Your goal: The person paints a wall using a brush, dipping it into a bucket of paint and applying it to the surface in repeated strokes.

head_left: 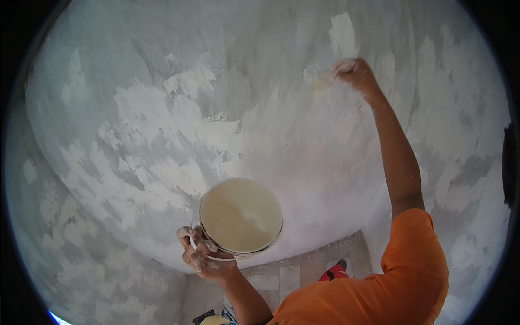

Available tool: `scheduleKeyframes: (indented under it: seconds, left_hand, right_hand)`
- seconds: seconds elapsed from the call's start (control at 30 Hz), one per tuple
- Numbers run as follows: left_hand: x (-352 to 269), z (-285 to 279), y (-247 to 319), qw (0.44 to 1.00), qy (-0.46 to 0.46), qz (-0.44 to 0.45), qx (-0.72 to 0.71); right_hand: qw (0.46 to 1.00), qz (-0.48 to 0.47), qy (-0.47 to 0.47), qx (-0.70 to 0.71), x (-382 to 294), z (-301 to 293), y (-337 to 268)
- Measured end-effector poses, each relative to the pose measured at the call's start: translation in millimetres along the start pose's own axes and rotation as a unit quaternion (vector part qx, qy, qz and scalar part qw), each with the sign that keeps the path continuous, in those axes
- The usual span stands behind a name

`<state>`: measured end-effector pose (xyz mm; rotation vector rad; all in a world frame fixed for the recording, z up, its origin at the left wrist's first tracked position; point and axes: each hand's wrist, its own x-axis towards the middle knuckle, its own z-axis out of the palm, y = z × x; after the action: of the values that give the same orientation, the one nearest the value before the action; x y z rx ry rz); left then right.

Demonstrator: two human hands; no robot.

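My left hand (205,254), smeared with white, holds a round bucket (243,256) at its left side, with the pale wire handle running past my fingers. The bucket's inside looks cream, with a light reflection on what seems to be a pale liquid. Up at the right, my right hand (355,75) is closed and close to the patchy grey-and-white plastered wall (284,122). From its left side extends a pale yellowish tool (321,83), possibly a brush, too blurred by motion to name surely. Small white specks show around my right hand and forearm.
Below the wall, a speckled tiled floor (289,280) shows. A red garment with a dark shoe (342,264) appears beside my orange shirt (345,300). Partly hidden things, one yellowish (215,320), lie at the bottom edge. A dark object (508,166) stands at the right rim.
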<state>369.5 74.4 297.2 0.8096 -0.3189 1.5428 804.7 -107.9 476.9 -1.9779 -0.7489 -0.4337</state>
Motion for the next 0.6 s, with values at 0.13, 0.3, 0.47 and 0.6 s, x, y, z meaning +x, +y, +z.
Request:
scheduleKeyframes:
  seconds: [0.13, 0.3, 0.47, 0.6]
  left_hand:
    - [-3, -6, 7, 0.996, -0.051, -0.003, 0.067]
    - [-7, -3, -11, 0.996, -0.011, -0.003, 0.086]
    - [-11, -21, -39, 0.999, 0.000, -0.008, 0.038]
    - [-11, -13, -53, 0.999, -0.007, -0.037, 0.011]
  right_hand:
    - [0.951, -0.133, 0.277, -0.020, 5, 3, -5]
    - [0.912, -0.269, 0.219, -0.221, -79, 125, 13]
    - [0.949, -0.271, 0.004, -0.159, -139, 106, -13]
    - [0.970, -0.088, -0.203, 0.099, -118, 62, -20]
